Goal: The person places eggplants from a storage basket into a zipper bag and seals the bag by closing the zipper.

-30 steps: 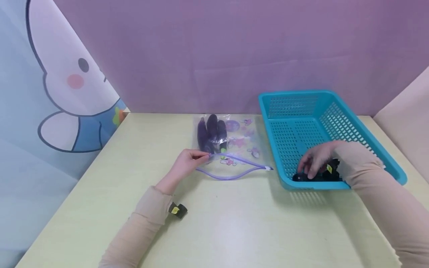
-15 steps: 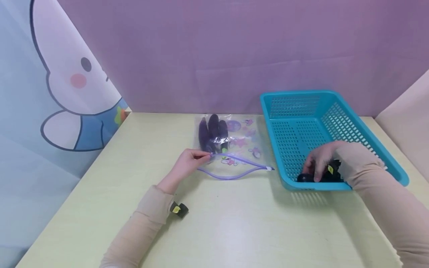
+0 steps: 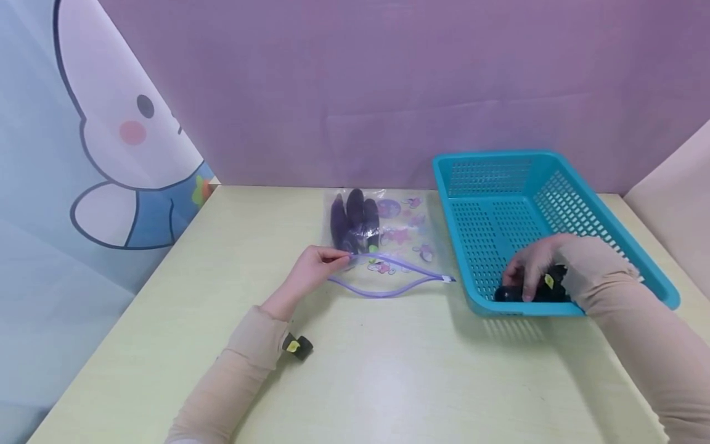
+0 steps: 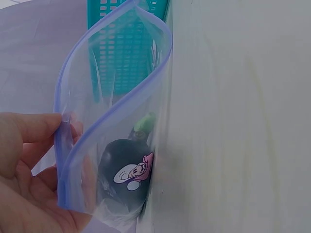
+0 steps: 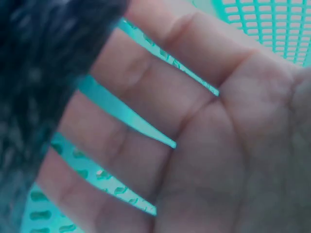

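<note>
My left hand (image 3: pixel 318 265) pinches the purple zip edge of a clear printed zip bag (image 3: pixel 424 216), whose mouth gapes open toward me. Inside the bag lie three dark eggplants (image 3: pixel 355 209), side by side at its left. In the left wrist view, one eggplant (image 4: pixel 112 158) shows through the plastic, its green stem end toward the basket. My right hand (image 3: pixel 535 262) reaches down into the teal basket (image 3: pixel 493 155). Its thumb and fingers grip a dark eggplant (image 3: pixel 506 294) lying along the near wall. The right wrist view shows a blurred dark surface at my fingertips.
The basket stands at the right on a pale table (image 3: pixel 388 382), its floor and walls full of slots. A purple cloth (image 3: pixel 377 98) hangs behind the table. A printed cartoon curtain (image 3: pixel 105 203) hangs at the left.
My right hand has shifted slightly right and lower in the basket, its thumb coming over the eggplant's near side. My left hand keeps its pinch on the bag. The head view has turned slightly.
</note>
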Available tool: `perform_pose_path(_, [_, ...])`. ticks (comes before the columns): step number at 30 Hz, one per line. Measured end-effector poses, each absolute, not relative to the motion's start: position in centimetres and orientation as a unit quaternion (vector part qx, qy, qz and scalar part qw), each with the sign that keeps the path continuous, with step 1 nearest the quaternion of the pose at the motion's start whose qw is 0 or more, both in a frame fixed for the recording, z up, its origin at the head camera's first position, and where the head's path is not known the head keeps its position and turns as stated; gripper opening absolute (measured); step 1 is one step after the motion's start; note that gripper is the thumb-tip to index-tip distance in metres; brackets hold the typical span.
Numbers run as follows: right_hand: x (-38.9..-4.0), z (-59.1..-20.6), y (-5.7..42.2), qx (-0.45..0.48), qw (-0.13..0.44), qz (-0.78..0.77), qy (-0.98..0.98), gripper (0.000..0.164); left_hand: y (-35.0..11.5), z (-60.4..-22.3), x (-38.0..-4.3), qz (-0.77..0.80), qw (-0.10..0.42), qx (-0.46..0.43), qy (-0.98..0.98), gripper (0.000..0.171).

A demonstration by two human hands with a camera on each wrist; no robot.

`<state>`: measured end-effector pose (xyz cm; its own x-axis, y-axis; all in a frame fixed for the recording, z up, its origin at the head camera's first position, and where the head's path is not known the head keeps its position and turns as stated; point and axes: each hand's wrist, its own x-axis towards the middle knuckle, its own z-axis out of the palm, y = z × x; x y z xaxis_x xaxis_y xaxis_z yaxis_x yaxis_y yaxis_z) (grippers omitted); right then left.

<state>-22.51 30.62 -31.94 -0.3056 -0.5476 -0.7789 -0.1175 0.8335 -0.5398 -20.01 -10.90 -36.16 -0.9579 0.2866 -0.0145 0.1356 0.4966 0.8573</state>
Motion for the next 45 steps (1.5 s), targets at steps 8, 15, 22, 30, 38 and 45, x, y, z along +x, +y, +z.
perform_pose_path(8, [-22.49, -31.94, 30.84, -0.175, 0.509, -0.232, 0.810, 0.041, -10.81, -36.04, -20.01, 0.487, 0.079, 0.124, 0.861, 0.022])
perform_pose_path(15, [-22.46, -31.78, 31.00, -0.134, 0.453, -0.282, 0.835, 0.058, -10.73, -35.82, -19.91, 0.487, 0.083, 0.123, 0.860, 0.022])
perform_pose_path(22, [-22.46, -31.84, 31.06, -0.126, 0.392, -0.269, 0.871, 0.066, -10.74, -35.99, -19.90, 0.484, 0.079, 0.119, 0.863, 0.022])
perform_pose_path(30, [-22.53, -31.72, 30.92, -0.071, 0.350, -0.297, 0.886, 0.078, -10.69, -36.22, -20.07, 0.482, 0.080, 0.123, 0.864, 0.023])
perform_pose_path(38, [-22.90, -31.78, 31.32, -0.033, 0.292, -0.333, 0.896, 0.087, -10.72, -36.24, -20.02, 0.479, 0.081, 0.119, 0.866, 0.023])
perform_pose_path(45, [-22.74, -31.61, 31.53, -0.005, 0.258, -0.386, 0.886, 0.089, -10.53, -36.01, -19.82, 0.477, 0.078, 0.126, 0.866, 0.022])
